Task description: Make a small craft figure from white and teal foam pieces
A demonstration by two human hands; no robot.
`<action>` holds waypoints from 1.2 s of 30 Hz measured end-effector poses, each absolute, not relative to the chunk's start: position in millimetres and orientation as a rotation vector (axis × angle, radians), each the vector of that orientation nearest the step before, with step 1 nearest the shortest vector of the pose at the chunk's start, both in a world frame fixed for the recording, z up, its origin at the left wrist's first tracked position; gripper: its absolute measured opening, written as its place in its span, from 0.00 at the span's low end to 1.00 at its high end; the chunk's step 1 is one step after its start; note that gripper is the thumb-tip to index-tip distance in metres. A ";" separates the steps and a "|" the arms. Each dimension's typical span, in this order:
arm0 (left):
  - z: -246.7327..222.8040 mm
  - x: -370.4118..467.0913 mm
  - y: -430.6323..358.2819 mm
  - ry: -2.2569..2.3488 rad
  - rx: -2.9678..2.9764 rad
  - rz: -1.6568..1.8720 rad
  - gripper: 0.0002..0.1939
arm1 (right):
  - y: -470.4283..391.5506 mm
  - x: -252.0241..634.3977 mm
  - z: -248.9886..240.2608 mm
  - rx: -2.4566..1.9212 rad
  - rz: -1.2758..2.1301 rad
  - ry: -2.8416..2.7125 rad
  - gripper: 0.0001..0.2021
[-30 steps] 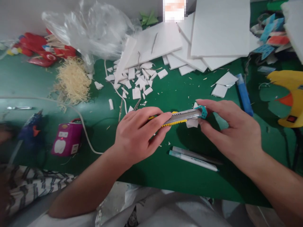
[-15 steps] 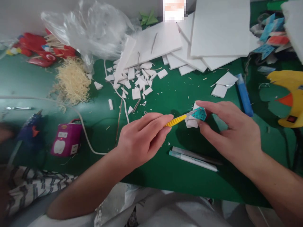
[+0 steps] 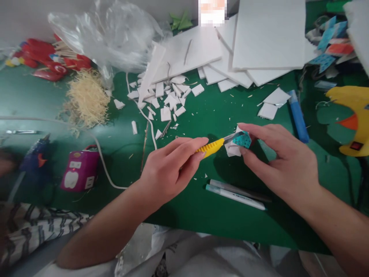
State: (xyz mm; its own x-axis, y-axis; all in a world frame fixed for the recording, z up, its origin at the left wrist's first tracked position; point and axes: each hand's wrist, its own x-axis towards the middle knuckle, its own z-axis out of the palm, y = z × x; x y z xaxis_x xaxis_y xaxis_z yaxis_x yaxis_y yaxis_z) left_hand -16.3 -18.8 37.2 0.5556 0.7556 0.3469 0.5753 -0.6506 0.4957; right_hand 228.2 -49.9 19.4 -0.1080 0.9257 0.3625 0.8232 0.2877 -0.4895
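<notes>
My left hand (image 3: pixel 175 163) is closed around the yellow handle of a craft knife (image 3: pixel 211 147). The knife's blade reaches to the right and touches a small piece of white foam (image 3: pixel 233 148) with a teal, dark-spotted face (image 3: pixel 242 140). My right hand (image 3: pixel 284 159) pinches this foam piece between thumb and fingers, above the green table. Part of the piece's right side is hidden by the fingers. Below the hands lie a white marker with a teal end (image 3: pixel 235 197) and a grey pen (image 3: pixel 239 190), side by side.
White foam sheets (image 3: pixel 268 34) are stacked at the back, with foam scraps (image 3: pixel 165 113) left of centre. A blue cutter (image 3: pixel 298 117) and a yellow glue gun (image 3: pixel 350 119) lie right. Leftward are a purple power socket (image 3: pixel 79 171), a white cord (image 3: pixel 105 165) and straw-like shreds (image 3: pixel 88 98).
My left hand has shifted slightly left and the knife handle has turned a little, showing more of its flat side. My right hand and the foam piece have hardly moved.
</notes>
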 end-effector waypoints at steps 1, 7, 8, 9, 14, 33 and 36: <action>37.6 -15.7 -20.5 1.110 2.414 0.747 0.11 | -49.8 228.0 19.2 -1.560 0.217 -1.955 0.17; 38.8 -13.8 -22.0 1.149 2.198 0.713 0.13 | -48.9 228.8 17.8 -1.562 0.182 -1.938 0.18; 38.6 -14.1 -21.3 1.154 2.146 0.723 0.13 | -48.9 229.1 18.1 -1.559 0.178 -1.930 0.18; 38.5 -14.3 -20.7 1.153 2.085 0.730 0.13 | -49.0 229.4 18.5 -1.555 0.178 -1.924 0.18; 37.0 -14.0 -19.8 1.154 1.773 0.757 0.12 | -49.6 229.5 20.2 -1.524 0.284 -1.913 0.19; 39.8 -6.8 -18.0 1.033 1.154 0.526 0.19 | -51.1 218.6 22.7 -1.653 0.498 -1.480 0.13; 39.5 -3.8 -18.5 1.027 1.088 0.503 0.22 | -50.8 219.7 24.9 -1.656 0.534 -1.477 0.12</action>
State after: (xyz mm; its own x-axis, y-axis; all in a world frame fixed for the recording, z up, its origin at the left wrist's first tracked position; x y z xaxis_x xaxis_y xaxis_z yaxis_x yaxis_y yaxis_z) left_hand -3.8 -18.5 39.5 0.4708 0.7706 -0.4295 0.1335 0.4190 0.8981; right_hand 219.7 -50.8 24.9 0.2170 0.9534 0.2098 0.5992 0.0396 -0.7996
